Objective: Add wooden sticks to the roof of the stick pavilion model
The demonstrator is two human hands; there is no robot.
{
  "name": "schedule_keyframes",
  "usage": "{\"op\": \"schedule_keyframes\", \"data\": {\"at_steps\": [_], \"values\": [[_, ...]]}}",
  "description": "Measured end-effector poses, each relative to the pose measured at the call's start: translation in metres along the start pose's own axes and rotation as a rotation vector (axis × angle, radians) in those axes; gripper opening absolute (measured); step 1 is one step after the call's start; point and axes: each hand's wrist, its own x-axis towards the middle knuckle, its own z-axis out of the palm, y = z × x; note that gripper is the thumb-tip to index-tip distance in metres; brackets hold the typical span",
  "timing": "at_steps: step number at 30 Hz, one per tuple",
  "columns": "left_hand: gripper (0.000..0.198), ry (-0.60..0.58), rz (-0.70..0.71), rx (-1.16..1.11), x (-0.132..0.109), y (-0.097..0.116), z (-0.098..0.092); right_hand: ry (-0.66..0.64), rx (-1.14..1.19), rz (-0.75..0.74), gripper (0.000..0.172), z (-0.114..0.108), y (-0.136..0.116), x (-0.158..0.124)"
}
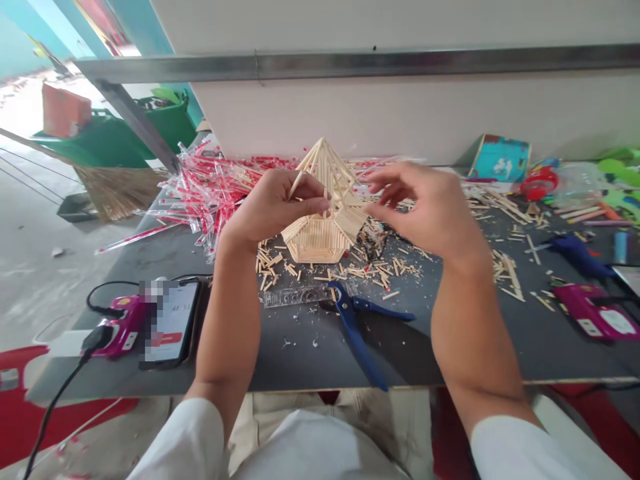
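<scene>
A small house-like model (320,241) built of thin wooden sticks stands on the dark table, with a pointed frame of sticks on top. My left hand (275,203) is closed, its thumb and fingers on the upright sticks at the model's left side. To the right of the model hovers my right hand (425,207), fingers apart, with nothing visible in them. Blue-handled cutters (350,327) lie open in front of the model, partly over a transparent ruler (295,296). Stick offcuts (380,272) are scattered around the model's base.
A heap of red-and-transparent plastic wrappers (215,190) fills the back left. At the left lie a phone (173,327) and a magenta power block (125,323); another magenta block (595,312) sits at the right. A metal rail (350,67) runs along the wall.
</scene>
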Motion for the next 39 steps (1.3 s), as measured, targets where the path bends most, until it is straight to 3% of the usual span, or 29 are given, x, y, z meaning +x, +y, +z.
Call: {"op": "schedule_keyframes", "data": {"at_steps": [3,7,10,19,30,39], "values": [[0.016,-0.029,0.006,-0.049,0.000,0.000,0.002,-0.041,0.080,-0.182,0.043,0.024,-0.031,-0.001],[0.016,-0.047,0.034,-0.086,0.001,-0.002,0.003,0.014,0.072,-0.231,0.042,0.044,-0.030,-0.002],[0.014,-0.048,0.024,-0.080,0.001,-0.001,0.004,0.051,0.075,-0.223,0.038,0.047,-0.024,-0.002],[0.015,-0.064,-0.004,-0.017,0.002,0.002,0.006,0.005,0.005,-0.181,0.034,0.043,-0.028,-0.002],[0.007,0.279,0.045,0.208,0.006,-0.009,-0.005,0.051,-0.084,-0.170,0.037,0.047,0.002,0.008],[0.021,0.334,-0.015,0.162,0.011,-0.023,-0.002,0.046,-0.170,-0.186,0.039,0.055,0.004,0.011]]}}
